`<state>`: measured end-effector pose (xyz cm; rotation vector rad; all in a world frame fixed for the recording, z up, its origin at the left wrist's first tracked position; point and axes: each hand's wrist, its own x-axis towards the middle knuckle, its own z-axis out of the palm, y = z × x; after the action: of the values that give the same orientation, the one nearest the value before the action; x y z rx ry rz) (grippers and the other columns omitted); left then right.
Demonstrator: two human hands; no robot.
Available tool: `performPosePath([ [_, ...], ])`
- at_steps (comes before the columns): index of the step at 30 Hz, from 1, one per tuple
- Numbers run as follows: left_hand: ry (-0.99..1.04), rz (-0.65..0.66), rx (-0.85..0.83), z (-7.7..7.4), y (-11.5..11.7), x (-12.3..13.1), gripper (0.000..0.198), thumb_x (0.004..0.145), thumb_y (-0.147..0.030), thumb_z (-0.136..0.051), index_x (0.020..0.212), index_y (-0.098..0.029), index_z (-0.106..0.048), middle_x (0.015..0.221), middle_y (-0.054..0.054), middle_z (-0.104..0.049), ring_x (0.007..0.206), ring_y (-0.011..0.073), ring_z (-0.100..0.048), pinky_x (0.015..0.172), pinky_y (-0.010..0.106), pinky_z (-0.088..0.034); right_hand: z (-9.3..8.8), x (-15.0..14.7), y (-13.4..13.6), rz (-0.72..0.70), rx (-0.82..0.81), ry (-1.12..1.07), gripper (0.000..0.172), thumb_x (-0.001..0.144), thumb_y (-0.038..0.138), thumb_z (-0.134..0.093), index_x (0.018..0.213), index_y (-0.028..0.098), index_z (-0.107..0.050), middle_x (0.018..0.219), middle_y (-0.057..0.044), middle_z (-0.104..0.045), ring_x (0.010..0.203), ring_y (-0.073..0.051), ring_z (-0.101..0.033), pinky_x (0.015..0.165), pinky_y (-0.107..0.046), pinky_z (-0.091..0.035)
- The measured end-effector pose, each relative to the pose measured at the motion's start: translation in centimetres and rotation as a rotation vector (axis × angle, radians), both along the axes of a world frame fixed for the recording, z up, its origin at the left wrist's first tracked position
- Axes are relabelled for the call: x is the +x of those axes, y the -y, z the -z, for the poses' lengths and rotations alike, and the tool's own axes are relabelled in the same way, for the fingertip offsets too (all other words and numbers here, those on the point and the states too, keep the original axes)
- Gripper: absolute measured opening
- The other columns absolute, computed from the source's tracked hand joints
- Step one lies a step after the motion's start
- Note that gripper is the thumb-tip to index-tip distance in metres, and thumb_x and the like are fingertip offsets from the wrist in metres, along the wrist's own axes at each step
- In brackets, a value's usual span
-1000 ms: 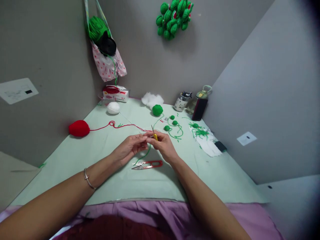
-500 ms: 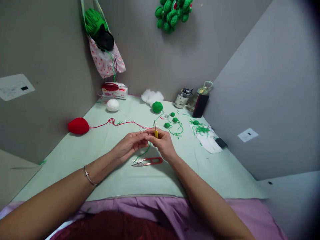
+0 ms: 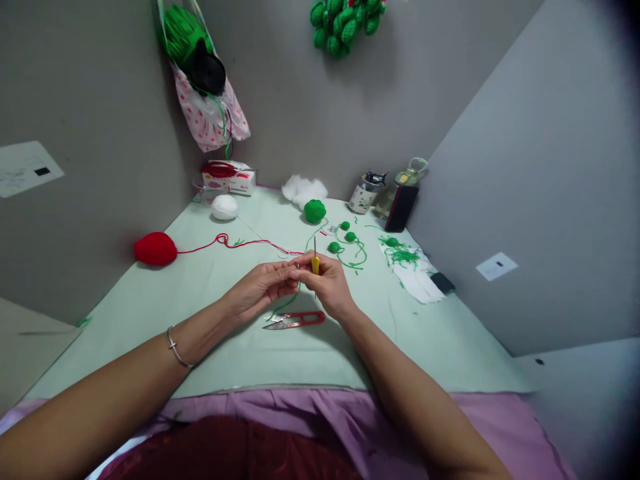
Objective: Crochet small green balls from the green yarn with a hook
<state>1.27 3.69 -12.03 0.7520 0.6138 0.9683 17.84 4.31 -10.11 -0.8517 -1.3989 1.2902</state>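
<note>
My right hand [image 3: 325, 285] is closed around a yellow-handled crochet hook [image 3: 315, 261] that points almost straight up. My left hand [image 3: 260, 288] meets it fingertip to fingertip, pinching a small piece of work and a green yarn strand [image 3: 287, 303] that trails down between the hands. A red yarn strand [image 3: 235, 245] runs from the hands to a red yarn ball [image 3: 155, 248] at the left. Red-handled thread snips [image 3: 295, 321] lie on the pale green table cover [image 3: 225, 347] just below my hands.
A white yarn ball [image 3: 224, 207], green yarn ball [image 3: 315, 211], white stuffing [image 3: 303, 189] and small green crocheted pieces [image 3: 345, 237] lie further back. Green scraps sit on white paper [image 3: 415, 280] at the right. A jar [image 3: 363, 193] and bottle [image 3: 404, 190] stand in the corner.
The crochet hook has tipped from a leftward slant to nearly upright. Both hands stayed together and shifted slightly right and away from me.
</note>
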Motion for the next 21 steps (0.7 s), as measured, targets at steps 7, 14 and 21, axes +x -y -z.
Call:
performPosePath([
  [7, 0.001, 0.012, 0.006, 0.22, -0.11, -0.13, 0.025, 0.085, -0.022, -0.083, 0.107, -0.01, -0.082, 0.092, 0.007, -0.072, 0.076, 0.01, -0.061, 0.073, 0.019, -0.055, 0.46, 0.16, -0.22, -0.007, -0.005, -0.02, 0.026, 0.066, 0.038, -0.089, 0.079, 0.02, -0.075, 0.064, 0.006, -0.058, 0.055, -0.008, -0.048, 0.055, -0.026, -0.044],
  [14, 0.002, 0.023, 0.016, 0.46, -0.17, -0.12, 0.025, 0.084, -0.025, -0.085, 0.104, -0.01, -0.082, 0.09, 0.007, -0.071, 0.076, 0.0098, -0.062, 0.073, 0.018, -0.056, 0.38, 0.21, -0.15, -0.006, -0.011, -0.036, 0.023, 0.065, 0.034, -0.089, 0.075, 0.02, -0.075, 0.065, 0.005, -0.06, 0.055, -0.008, -0.047, 0.056, -0.026, -0.043],
  [21, -0.023, 0.006, 0.02, 0.36, -0.09, -0.13, 0.014, 0.081, -0.023, -0.085, 0.085, -0.01, -0.081, 0.08, 0.005, -0.069, 0.073, 0.0116, -0.062, 0.07, 0.021, -0.056, 0.44, 0.24, -0.42, -0.035, -0.06, -0.052, 0.031, 0.062, 0.04, -0.091, 0.074, 0.02, -0.072, 0.064, 0.004, -0.061, 0.051, -0.007, -0.042, 0.05, -0.025, -0.037],
])
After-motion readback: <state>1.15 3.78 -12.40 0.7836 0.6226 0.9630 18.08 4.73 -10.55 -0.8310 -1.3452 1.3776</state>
